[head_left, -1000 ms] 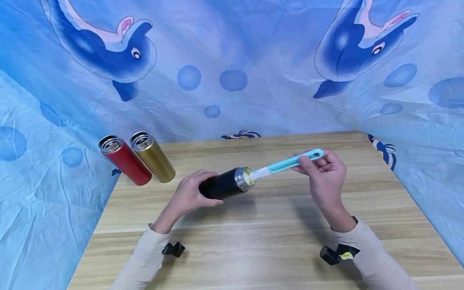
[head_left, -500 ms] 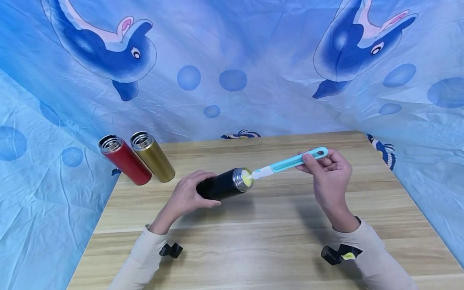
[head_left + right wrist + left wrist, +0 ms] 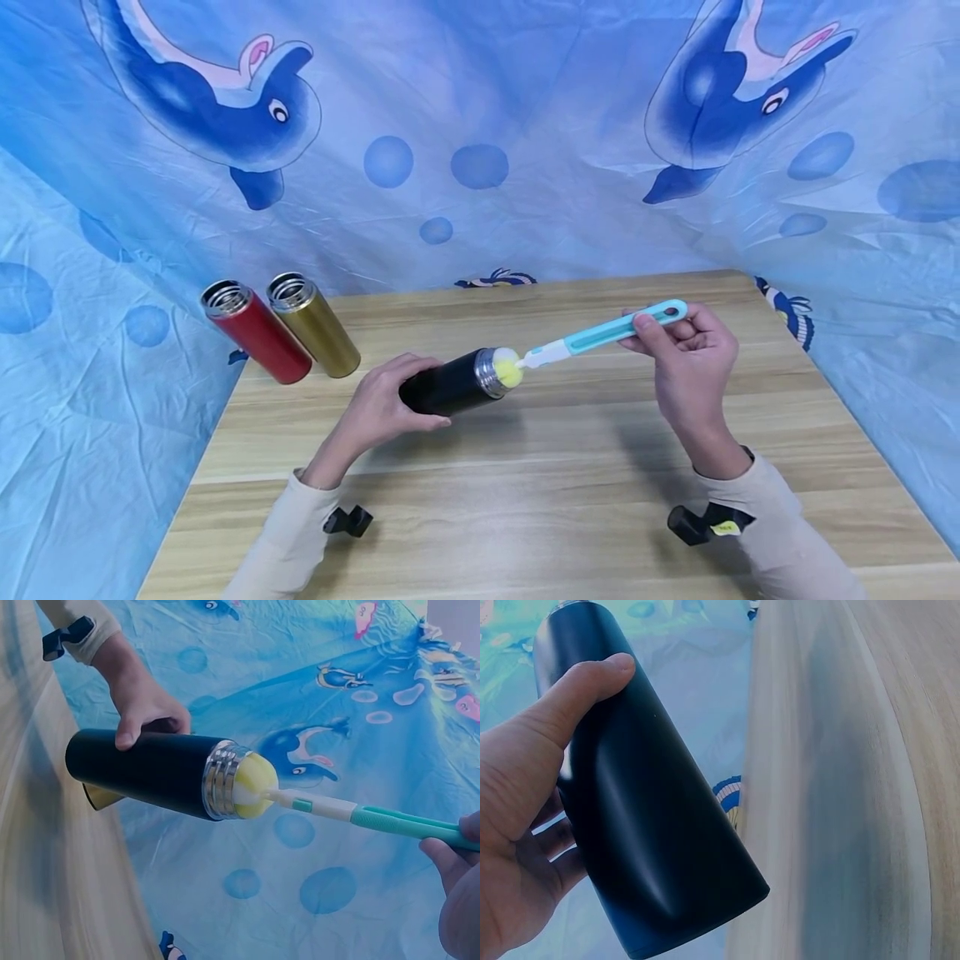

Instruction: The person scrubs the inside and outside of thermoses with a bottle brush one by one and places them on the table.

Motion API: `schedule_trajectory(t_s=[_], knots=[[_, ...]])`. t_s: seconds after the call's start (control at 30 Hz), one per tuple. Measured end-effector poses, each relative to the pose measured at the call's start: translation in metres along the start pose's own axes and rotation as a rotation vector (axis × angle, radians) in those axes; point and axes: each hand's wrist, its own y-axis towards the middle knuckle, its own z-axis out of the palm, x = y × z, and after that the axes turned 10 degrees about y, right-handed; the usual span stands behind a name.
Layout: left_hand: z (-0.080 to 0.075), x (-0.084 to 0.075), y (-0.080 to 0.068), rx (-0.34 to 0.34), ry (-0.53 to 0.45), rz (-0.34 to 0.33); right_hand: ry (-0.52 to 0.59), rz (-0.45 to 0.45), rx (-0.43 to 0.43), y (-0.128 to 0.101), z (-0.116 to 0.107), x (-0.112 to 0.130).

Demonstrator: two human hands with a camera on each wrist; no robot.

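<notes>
At ten o'clock, near the table's (image 3: 570, 517) left edge, stand red (image 3: 255, 332) and gold (image 3: 313, 325) flasks. Centre: left hand (image 3: 378, 408) grips the black flask (image 3: 448, 390) above bare wood. At two o'clock, right hand (image 3: 686, 358) pinches the brush (image 3: 592, 337), sponge at the flask's mouth.

Black flask (image 3: 448, 392) — yellow-sponge brush (image 3: 592, 340) at mouth

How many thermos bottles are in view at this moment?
3. The black bottle is held on its side above the table by the left hand. The red bottle and the gold bottle stand side by side at the table's far left corner.
</notes>
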Motion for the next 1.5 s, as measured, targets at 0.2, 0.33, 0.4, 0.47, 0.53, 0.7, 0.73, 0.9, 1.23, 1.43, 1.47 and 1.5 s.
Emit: schedule_trajectory(t_s=[0.2,0.33,0.4,0.47,0.53,0.7,0.73,0.9,1.23,1.43,1.47,1.5], knots=[[-0.002,0.000,-0.001,0.010,0.005,-0.010,0.004,-0.018,0.032,0.001,-0.001,0.003],[-0.002,0.001,-0.002,0.014,0.011,-0.012,0.005,-0.021,0.044,0.002,-0.001,0.005],[-0.002,0.001,-0.002,0.013,0.008,-0.014,0.009,-0.028,0.047,0.003,-0.001,0.005],[-0.002,0.001,-0.002,0.013,0.010,-0.016,0.020,-0.036,0.052,0.003,-0.001,0.006],[-0.003,0.001,-0.002,0.014,0.012,-0.019,0.030,-0.040,0.060,0.004,-0.001,0.007],[-0.005,0.002,-0.002,0.025,0.016,-0.027,0.034,-0.048,0.072,0.005,-0.002,0.008],[-0.005,0.002,-0.003,0.025,0.015,-0.027,0.032,-0.050,0.073,0.005,-0.002,0.008],[-0.005,0.004,-0.003,0.021,0.017,-0.025,0.027,-0.062,0.077,0.005,-0.004,0.009],[-0.005,0.007,-0.005,0.007,0.013,-0.027,0.055,-0.068,0.023,0.007,-0.006,0.010],[-0.005,0.009,-0.008,-0.003,0.013,-0.036,0.071,-0.065,-0.006,0.008,-0.006,0.012],[-0.005,0.009,-0.008,-0.004,0.011,-0.036,0.074,-0.066,-0.012,0.008,-0.006,0.012],[-0.005,0.009,-0.008,-0.005,0.010,-0.036,0.076,-0.067,-0.018,0.008,-0.006,0.012]])
